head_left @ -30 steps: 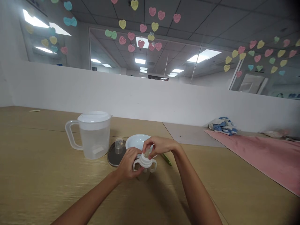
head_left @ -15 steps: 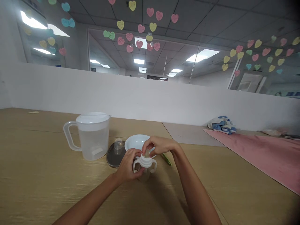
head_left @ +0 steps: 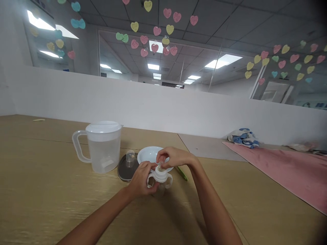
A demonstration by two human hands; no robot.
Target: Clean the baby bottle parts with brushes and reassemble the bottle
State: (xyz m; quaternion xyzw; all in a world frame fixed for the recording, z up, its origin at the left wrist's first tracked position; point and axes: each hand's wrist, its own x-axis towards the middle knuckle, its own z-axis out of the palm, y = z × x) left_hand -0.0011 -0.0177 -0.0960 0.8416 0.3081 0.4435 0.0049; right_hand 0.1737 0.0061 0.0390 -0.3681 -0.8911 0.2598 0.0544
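A clear baby bottle with a white collar and two white handles stands upright in front of me. My left hand is wrapped round its left handle and side. Above the collar, my right hand pinches the top of the translucent nipple between thumb and fingers. Just behind both hands is a white bowl, partly hidden by them. To its left, a clear cap rests on a dark round tray. A green utensil lies at the bowl's right.
A lidded translucent pitcher stands at the left on the wooden table. On the right are a pink cloth and a crumpled blue and white cloth by the white wall.
My right fingers have risen slightly on the nipple, and more of the collar's top shows. My left hand keeps its hold. The whole view has shifted a little.
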